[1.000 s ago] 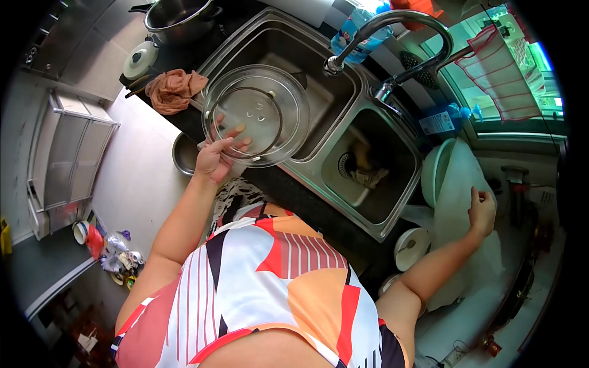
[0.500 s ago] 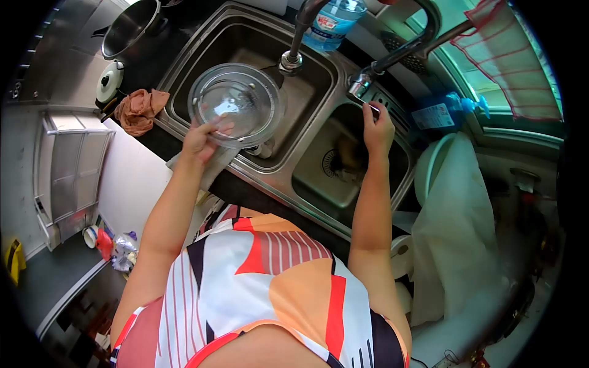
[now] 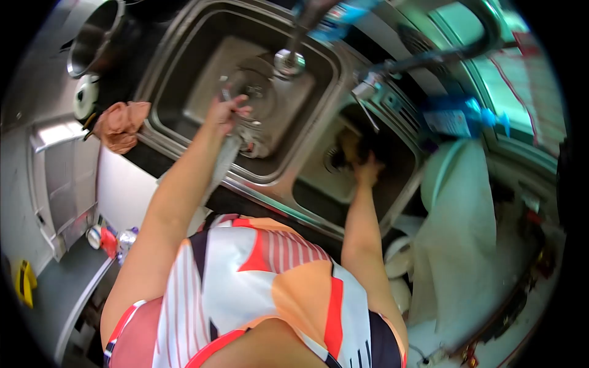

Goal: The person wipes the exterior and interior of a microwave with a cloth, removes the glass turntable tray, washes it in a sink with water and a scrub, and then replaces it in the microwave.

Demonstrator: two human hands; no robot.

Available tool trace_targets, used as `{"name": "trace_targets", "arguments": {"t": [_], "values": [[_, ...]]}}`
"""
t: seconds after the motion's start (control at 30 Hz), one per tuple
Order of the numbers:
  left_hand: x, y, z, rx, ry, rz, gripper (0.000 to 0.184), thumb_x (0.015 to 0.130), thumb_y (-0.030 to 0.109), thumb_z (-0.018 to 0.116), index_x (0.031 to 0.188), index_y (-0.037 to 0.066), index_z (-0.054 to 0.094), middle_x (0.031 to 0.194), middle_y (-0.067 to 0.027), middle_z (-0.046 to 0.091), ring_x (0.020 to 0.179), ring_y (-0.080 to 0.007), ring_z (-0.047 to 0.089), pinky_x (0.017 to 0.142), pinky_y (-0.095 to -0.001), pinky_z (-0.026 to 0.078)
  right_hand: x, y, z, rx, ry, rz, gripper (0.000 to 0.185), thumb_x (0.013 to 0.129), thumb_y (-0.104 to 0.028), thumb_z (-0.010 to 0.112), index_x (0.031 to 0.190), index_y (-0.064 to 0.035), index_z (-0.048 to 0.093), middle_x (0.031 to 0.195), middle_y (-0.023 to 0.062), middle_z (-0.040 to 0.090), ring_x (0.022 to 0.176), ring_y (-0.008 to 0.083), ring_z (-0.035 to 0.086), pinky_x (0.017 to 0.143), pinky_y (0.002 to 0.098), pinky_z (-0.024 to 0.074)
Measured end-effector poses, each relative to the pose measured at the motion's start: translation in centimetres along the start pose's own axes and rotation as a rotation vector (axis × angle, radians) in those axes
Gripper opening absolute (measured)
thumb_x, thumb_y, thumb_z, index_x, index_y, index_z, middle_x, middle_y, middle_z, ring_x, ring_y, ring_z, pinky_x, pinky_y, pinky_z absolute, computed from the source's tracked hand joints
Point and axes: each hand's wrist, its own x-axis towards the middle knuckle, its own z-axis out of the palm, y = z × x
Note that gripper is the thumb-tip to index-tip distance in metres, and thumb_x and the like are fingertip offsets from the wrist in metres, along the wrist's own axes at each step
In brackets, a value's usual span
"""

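My left hand [image 3: 226,115] is low in the left basin, its fingers closed at the near left rim of a clear, round bowl-like vessel [image 3: 253,92]. The vessel is blurred. Below it lies a crumpled pale thing [image 3: 253,147] of unclear kind. My right hand [image 3: 368,172] reaches down into the right basin, thumb and fingers apart, at the edge of a blurred tan and dark thing [image 3: 348,145] beside the drain. Whether it touches that thing is unclear. From the faucet tip [image 3: 367,87] above, a thin bright streak slants down toward that basin.
A steel double sink [image 3: 261,178] spans the counter. A brown cloth [image 3: 123,126] rests at its left, near a metal pot [image 3: 95,40]. At the right are a blue pump bottle [image 3: 454,116] and a pale plastic bag [image 3: 457,233]. A water bottle [image 3: 340,21] stands behind.
My left hand has lowered the clear vessel deeper into the left basin. My right hand has left the faucet tip and dropped into the right basin. The bright streak below the faucet has appeared.
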Motion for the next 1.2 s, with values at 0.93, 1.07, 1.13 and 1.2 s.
{"name": "trace_targets", "arguments": {"t": [0.93, 1.07, 1.13, 1.2], "values": [[2.6, 1.5, 0.3, 0.019, -0.08, -0.205, 0.075, 0.071, -0.012, 0.04, 0.136, 0.02, 0.023, 0.135, -0.0156, 0.04, 0.112, -0.0406, 0.049, 0.084, -0.058, 0.043, -10.0, -14.9, -17.6, 1.249, -0.543, -0.52, 0.02, 0.071, 0.002, 0.052, 0.089, 0.0013, 0.061, 0.083, 0.0, 0.056, 0.077, 0.0088, 0.052, 0.071, 0.0208, 0.0404], [3.0, 0.7, 0.1, -0.058, -0.089, -0.207, 0.053, 0.081, -0.001, 0.045, 0.13, 0.016, 0.035, 0.122, -0.0145, 0.051, 0.103, -0.0324, 0.055, 0.073, -0.0494, 0.048, -7.8, -26.7, -9.6, 1.22, -0.233, -0.576, 0.028, 0.077, -0.011, 0.062, 0.103, -0.0009, 0.059, 0.101, 0.0119, 0.054, 0.096, 0.0213, 0.053, 0.084, 0.0294, 0.0419], [3.1, -0.7, 1.0, 0.039, -0.005, -0.068, 0.042, 0.084, 0.005, 0.047, 0.126, 0.013, 0.041, 0.111, -0.0137, 0.056, 0.094, -0.0271, 0.059, 0.064, -0.0389, 0.051, -5.3, -32.7, -0.1, 1.211, -0.263, -0.626, 0.035, 0.081, -0.012, 0.059, 0.114, -0.0037, 0.053, 0.112, 0.016, 0.053, 0.104, 0.0268, 0.052, 0.089, 0.0345, 0.0407], [2.8, -0.2, 0.8, 0.169, 0.073, -0.048, 0.042, 0.084, 0.005, 0.048, 0.125, 0.01, 0.041, 0.103, -0.0118, 0.059, 0.078, -0.0219, 0.063, 0.056, -0.0329, 0.052, -5.9, -33.7, -0.3, 0.778, -0.001, -0.824, 0.033, 0.083, -0.013, 0.056, 0.115, -0.0043, 0.052, 0.116, 0.0176, 0.052, 0.107, 0.0293, 0.051, 0.09, 0.0365, 0.0401]]}}
